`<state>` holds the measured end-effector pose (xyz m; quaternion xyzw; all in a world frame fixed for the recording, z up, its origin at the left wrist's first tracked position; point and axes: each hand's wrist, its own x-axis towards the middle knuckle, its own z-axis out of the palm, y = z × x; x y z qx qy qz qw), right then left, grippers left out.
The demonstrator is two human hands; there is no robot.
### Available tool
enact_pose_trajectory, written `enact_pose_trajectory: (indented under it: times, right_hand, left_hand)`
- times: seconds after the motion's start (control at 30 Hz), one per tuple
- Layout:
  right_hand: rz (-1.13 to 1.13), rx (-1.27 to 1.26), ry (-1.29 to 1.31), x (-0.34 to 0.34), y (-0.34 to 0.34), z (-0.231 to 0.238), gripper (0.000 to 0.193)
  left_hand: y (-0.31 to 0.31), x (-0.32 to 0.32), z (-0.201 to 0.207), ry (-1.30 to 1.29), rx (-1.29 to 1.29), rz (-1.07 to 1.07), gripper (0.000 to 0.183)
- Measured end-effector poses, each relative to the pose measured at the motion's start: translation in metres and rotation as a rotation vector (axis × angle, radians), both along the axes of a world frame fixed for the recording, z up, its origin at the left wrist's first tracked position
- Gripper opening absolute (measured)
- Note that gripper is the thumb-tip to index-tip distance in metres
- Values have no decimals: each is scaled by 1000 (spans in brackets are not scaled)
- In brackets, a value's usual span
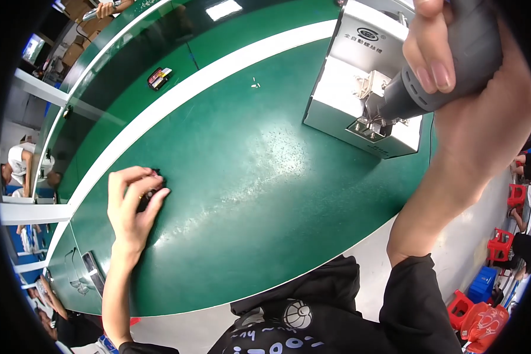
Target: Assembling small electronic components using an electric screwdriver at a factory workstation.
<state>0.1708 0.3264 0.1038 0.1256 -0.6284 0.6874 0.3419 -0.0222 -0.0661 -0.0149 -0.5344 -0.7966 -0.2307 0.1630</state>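
Note:
My left hand (pixel 130 203) rests on the green table at the left, its fingers curled round a small dark part (pixel 147 199). Most of that part is hidden by the fingers, so its kind does not show. At the upper right, my right hand (pixel 469 127) grips a dark grey electric screwdriver (pixel 413 88). The screwdriver's nose points down and left into the front opening of a white screw feeder (pixel 336 88). Its bit end is at the feeder's metal pick-up parts (pixel 369 121); whether it touches a screw cannot be made out.
A few tiny pale pieces (pixel 255 85) lie on the green table (pixel 236 171). Behind a white divider strip (pixel 189 82) sits a small red and black item (pixel 159 78). Glasses (pixel 78 284) and a phone (pixel 93 271) lie at the left. Red stools (pixel 500 245) stand beyond the right side.

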Motion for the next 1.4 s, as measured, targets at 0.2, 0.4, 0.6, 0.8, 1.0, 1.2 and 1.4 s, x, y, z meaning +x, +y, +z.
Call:
enact_pose_trajectory:
  times: [0.2, 0.4, 0.6, 0.8, 1.0, 1.2, 1.4]
  right_hand:
    - [6, -9, 8, -6, 1, 2, 35]
    - [0, -16, 20, -13, -17, 5, 33]
    - [37, -38, 2, -20, -45, -5, 31]
    - [105, -39, -6, -36, -65, -4, 30]
    - [137, -47, -32, -46, -81, -13, 28]
    - [140, -140, -50, -42, -76, -21, 27]
    - [260, -232, -32, -44, -86, -31, 26]
  left_hand:
    - [15, 21, 5, -37, -42, -40, 42]
    - [11, 47, 45, -197, -304, -56, 54]
    - [42, 57, 49, -323, -313, -337, 41]
    - [71, 82, 27, -142, -191, -321, 35]
    - [72, 92, 24, -125, -146, -242, 29]
    - [72, 101, 6, 299, -72, -249, 13]
    - [61, 105, -1, 500, -68, -240, 15]
